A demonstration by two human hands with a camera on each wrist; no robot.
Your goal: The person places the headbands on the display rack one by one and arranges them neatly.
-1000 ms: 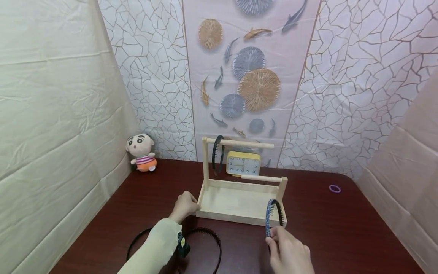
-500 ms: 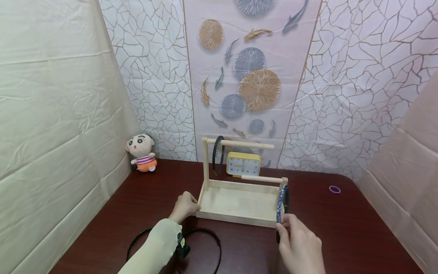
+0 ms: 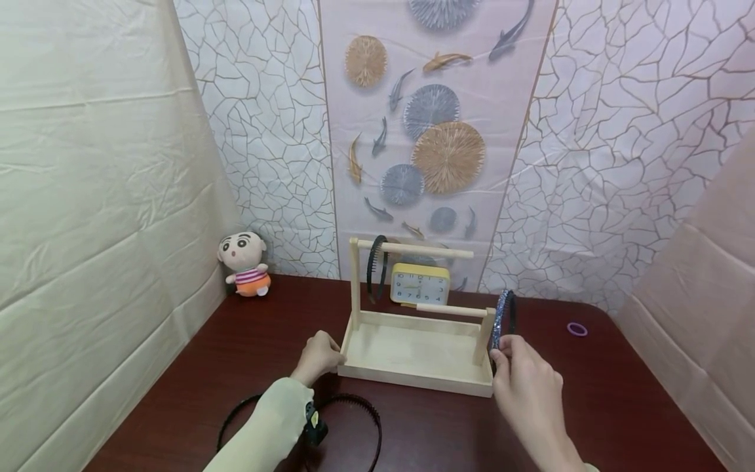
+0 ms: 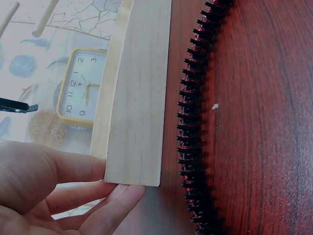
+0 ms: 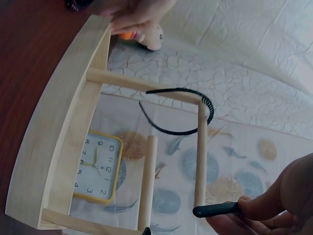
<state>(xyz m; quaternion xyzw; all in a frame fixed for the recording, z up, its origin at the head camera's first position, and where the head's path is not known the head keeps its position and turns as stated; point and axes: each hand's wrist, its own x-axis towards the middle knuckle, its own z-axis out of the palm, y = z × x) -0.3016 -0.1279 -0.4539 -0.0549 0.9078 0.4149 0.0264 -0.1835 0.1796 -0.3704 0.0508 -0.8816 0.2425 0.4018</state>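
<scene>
My left hand (image 3: 320, 357) grips the left front corner of a wooden display rack (image 3: 413, 380), its thumb and fingers pinching the tray wall in the left wrist view. Between the thumb and fingers of my right hand (image 3: 531, 380) is a headband with a glittery blue outside and dark teeth (image 3: 500, 318). It stands upright just right of the rack's short post, beyond the free ends of the two rods. The right wrist view shows only dark end parts of this headband (image 5: 215, 209). A black toothed headband (image 5: 181, 132) hangs over the upper rod near the tall post.
More black headbands (image 3: 373, 406) lie on the dark red table, partly under my left forearm. A yellow alarm clock (image 3: 420, 286) stands behind the rack. A plush doll (image 3: 244, 263) sits at the back left, and a purple ring (image 3: 577, 329) lies at the right.
My right hand has carried the blue headband rightward and away from me, from in front of the tray to beside the short post. My left hand has kept its grip on the rack corner.
</scene>
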